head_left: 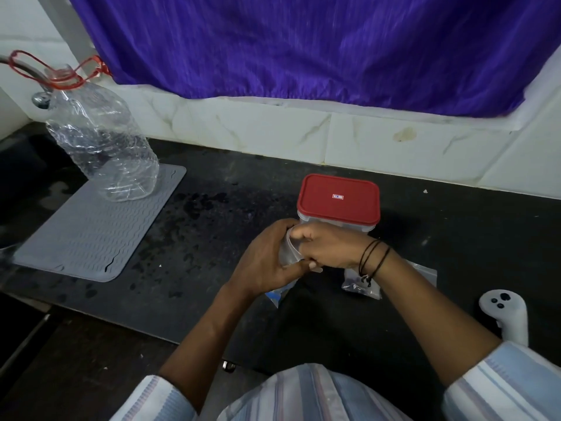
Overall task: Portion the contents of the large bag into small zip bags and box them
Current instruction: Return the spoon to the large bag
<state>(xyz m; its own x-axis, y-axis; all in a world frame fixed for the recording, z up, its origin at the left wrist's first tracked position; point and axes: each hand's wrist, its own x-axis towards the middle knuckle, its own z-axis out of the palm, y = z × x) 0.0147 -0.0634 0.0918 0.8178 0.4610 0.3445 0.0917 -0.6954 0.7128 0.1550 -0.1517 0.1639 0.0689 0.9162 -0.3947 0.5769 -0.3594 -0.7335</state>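
A clear plastic box with a red lid (338, 199) stands closed on the black counter, just behind my hands. My left hand (265, 259) cups a small clear plastic cup or bag mouth (291, 246) from the left. My right hand (328, 247) grips the same item from the right, fingers curled over its rim. A zip bag with a blue strip (277, 294) pokes out under my left hand. Another clear bag with dark bits (362, 284) lies under my right wrist, partly hidden.
A crumpled large clear bottle with a red string handle (103, 138) stands on a grey ribbed mat (91, 226) at the left. A white controller (505, 314) lies at the right. A tiled wall and purple curtain (303, 47) rise behind the black counter (212, 238).
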